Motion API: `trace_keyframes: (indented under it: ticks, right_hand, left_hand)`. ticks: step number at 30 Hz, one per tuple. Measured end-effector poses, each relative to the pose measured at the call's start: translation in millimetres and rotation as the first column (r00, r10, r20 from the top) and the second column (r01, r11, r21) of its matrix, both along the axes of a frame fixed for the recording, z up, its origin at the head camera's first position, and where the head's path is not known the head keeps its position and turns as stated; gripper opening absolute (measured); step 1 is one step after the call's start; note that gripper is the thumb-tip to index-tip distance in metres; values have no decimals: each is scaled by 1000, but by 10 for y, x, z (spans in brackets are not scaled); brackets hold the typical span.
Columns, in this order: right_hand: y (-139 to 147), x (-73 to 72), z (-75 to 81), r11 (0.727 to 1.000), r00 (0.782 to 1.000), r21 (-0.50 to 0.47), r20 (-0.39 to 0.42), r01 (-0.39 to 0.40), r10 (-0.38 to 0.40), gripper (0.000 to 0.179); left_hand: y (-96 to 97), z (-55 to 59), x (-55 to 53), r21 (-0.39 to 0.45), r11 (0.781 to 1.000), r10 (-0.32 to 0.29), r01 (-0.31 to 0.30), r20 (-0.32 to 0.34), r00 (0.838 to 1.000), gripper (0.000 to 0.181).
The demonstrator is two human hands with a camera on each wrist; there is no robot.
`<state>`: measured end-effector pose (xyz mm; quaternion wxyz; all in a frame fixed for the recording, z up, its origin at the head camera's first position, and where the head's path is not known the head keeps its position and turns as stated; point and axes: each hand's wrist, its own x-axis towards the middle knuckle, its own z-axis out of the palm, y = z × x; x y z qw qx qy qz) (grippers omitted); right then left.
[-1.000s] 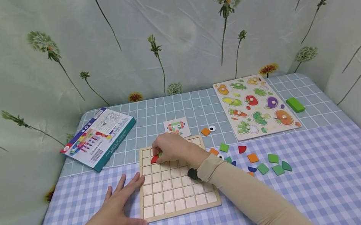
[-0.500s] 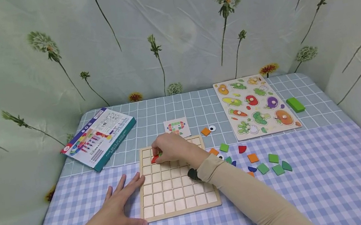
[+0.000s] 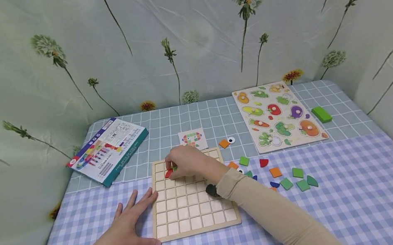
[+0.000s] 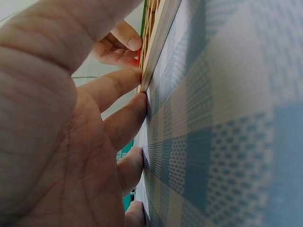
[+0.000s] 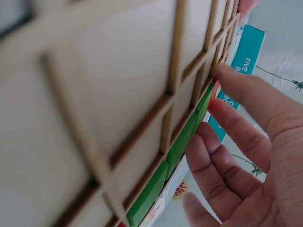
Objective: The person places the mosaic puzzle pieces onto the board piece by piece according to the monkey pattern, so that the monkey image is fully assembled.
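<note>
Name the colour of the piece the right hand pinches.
Red; the piece shows best in the head view.

Table [image 3: 346, 218] is covered by a blue-and-white checked cloth [image 3: 377, 172] around left hand [image 3: 126, 228], by a grey-blue grid cloth [image 3: 166, 122] beyond both hands. Wooden grid board [image 3: 183, 212] laid under right hand [image 3: 191, 161], its left edge touched by left hand. Printed card [image 3: 199, 142] placed beyond right hand; box [image 3: 107, 149] set beyond left hand. Coloured tiles [image 3: 275, 172] scattered right of right hand; vegetable puzzle [image 3: 282, 107] and green block [image 3: 321, 114] placed farther out.

Pale wooden grid board [image 3: 183, 213], flat, red piece [image 3: 168, 173] pinched near its far-left corner, green pieces [image 5: 182, 143] lined up beside it
</note>
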<state>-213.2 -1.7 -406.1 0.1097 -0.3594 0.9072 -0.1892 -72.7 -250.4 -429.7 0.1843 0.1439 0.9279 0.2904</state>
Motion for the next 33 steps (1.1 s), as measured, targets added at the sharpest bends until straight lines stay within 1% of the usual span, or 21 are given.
trace_keyframes:
  ticks: [3, 5, 10, 16, 19, 22, 26, 29, 33]
  right_hand:
    - [39, -2, 3, 1000, 1000, -5, 14, -8, 8, 29]
    - [85, -7, 18, 1000, 999, -7, 27, -16, 16, 32]
    - [273, -64, 84, 999, 999, -7, 29, -36, 37, 28]
    - [564, -158, 191, 1000, 999, 7, 54, 3, -3, 27]
    - [684, -213, 211, 999, 997, 23, 77, 25, -27, 27]
    - [811, -279, 195, 996, 992, 45, 102, 72, -77, 28]
    - [998, -358, 155, 989, 979, 65, 145, 134, -142, 33]
    - [1149, -402, 127, 987, 977, 72, 148, 143, -152, 36]
    - [1339, -430, 110, 987, 977, 82, 152, 138, -150, 36]
  left_hand:
    - [3, -11, -3, 1, 1000, -1, 1, 3, 1000, 123]
    - [6, -18, -5, 1, 1000, -1, 1, 5, 1000, 123]
    - [13, -33, -3, -5, 1000, -2, 2, 5, 1000, 124]
    - [2, -21, 9, -9, 1000, 8, -8, 15, 1000, 125]
    - [-19, -2, 16, -9, 1000, 10, -10, 3, 1000, 124]
    - [-26, 8, 11, -9, 1000, 2, -2, -10, 1000, 124]
    - [-18, 10, 5, -6, 1000, 3, -3, -4, 1000, 124]
    - [-18, 10, 9, -1, 1000, 7, -7, -1, 1000, 124]
    - [-14, 2, -3, 6, 1000, -2, 2, -16, 1000, 123]
